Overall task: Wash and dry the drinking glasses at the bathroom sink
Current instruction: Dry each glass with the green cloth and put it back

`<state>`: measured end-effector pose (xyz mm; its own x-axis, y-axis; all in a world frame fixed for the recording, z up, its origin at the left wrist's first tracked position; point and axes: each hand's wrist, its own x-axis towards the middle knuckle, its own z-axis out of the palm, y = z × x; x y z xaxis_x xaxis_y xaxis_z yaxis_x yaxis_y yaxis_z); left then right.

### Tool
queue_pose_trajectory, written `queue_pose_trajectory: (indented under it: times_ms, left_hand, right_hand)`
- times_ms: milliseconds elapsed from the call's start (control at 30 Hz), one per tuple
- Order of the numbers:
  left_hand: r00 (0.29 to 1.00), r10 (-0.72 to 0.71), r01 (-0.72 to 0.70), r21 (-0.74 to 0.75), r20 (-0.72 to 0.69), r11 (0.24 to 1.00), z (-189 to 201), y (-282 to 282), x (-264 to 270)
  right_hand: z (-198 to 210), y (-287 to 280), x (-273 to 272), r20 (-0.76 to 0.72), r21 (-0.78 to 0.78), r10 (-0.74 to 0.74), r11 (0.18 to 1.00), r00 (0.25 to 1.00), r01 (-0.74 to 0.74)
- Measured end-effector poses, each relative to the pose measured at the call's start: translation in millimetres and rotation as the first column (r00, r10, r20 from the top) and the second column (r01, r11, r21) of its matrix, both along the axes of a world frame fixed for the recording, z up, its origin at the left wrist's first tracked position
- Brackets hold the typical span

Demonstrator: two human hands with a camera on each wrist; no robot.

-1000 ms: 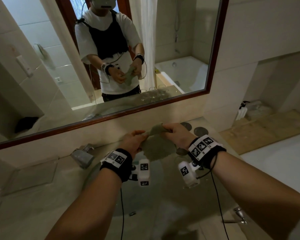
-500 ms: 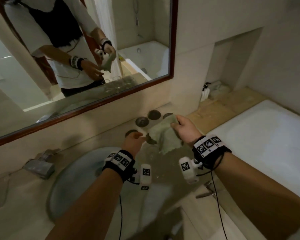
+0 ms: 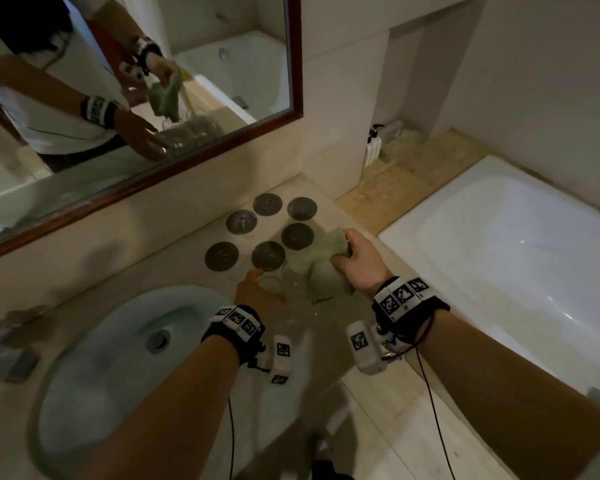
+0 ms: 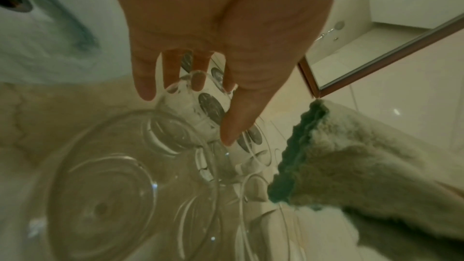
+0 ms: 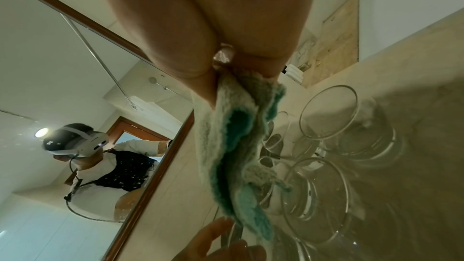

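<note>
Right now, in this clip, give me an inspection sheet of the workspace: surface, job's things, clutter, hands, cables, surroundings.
Surface: beige stone counter around a pale sink.
Job's things: clear glasses clustered beside the sink; green cloth.
Clutter: six round dark coasters behind the glasses.
Hands: left hand reaching onto a glass; right hand grips the cloth.
Cables: black wires hang from both wrist units.
Surroundings: mirror, white bathtub, pump bottle.

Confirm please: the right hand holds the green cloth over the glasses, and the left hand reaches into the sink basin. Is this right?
Not quite. The right hand does hold the green cloth, but the left hand is not in the sink basin. It reaches for a glass on the counter right of the basin, as the head view shows.
</note>
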<state>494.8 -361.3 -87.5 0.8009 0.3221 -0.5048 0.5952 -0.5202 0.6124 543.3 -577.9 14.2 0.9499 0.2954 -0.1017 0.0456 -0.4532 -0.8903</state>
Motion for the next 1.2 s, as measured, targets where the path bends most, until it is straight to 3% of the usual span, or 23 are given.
queue_pose_trajectory:
  times_ms: [133,367,567,767,900,1033,1200]
  left_hand:
    - [1.0,-0.021,0.019,0.083,0.02,0.996,1,-7,1]
    - [1.0,0.016,-0.015,0.076,-0.003,0.997,3,-6,-3]
    - [0.984,0.175,-0.171,-0.086,0.038,0.981,16,15,-15]
    - [0.91,0.405,-0.377,-0.231,0.089,0.897,42,66,-41]
    - [0.816,0.574,-0.521,-0.345,0.069,0.781,70,95,-73]
    - [0.766,0.638,-0.558,-0.416,0.074,0.718,91,124,-112]
    - [0.703,0.711,-0.571,-0.584,0.016,0.578,104,153,-152]
  right_hand:
    - [-5,-1,5,-0.059,0.004,0.0,1.0,0.998,0.0]
    - [-4,3,8,-0.084,-0.004,0.014,1.0,0.996,-0.015]
    - [3,23,11,-0.05,-0.036,0.07,0.997,0.996,-0.072]
    - [14,71,1,0.025,-0.086,0.174,0.981,0.984,-0.171]
    - [18,122,-13,0.019,-0.083,0.275,0.959,0.961,-0.273]
    - [26,171,-37,-0.035,-0.026,0.386,0.922,0.922,-0.387]
    - [33,223,-77,-0.123,0.073,0.513,0.859,0.85,-0.508]
